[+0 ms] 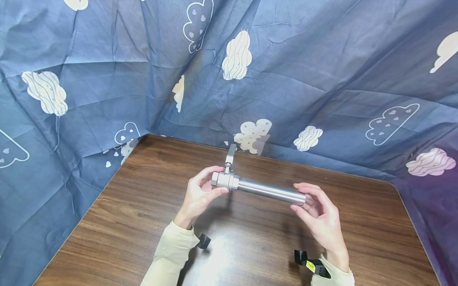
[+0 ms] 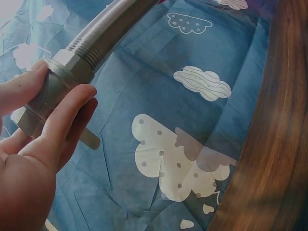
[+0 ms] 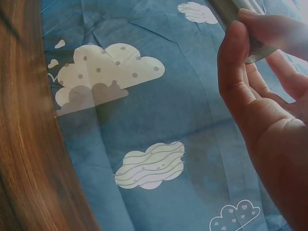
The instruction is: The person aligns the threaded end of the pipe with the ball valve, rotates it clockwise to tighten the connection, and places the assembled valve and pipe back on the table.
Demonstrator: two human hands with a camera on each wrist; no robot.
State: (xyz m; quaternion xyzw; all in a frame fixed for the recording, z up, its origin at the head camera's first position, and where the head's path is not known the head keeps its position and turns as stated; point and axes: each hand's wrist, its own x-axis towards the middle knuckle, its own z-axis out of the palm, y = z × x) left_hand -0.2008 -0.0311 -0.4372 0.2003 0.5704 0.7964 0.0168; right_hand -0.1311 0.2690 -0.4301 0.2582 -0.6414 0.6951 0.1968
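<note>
Lever valve [image 1: 222,181] and metal pipe [image 1: 270,192], end to end

In the head view, the valve lies near 6 o'clock of centre, held above the wooden table [image 1: 118,222]. The left hand [image 1: 196,196] clasps its body between thumb and fingers; its lever [image 1: 231,153] points toward 12 o'clock. The pipe, threaded end meeting the valve, runs toward 3 o'clock, where the right hand [image 1: 325,220] pinches its plain end. Cloud-patterned cloth [image 1: 286,91] hangs at 12 o'clock.

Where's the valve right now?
In the head view, the valve is in the left hand, at the left end of the pipe, above the table.
</note>
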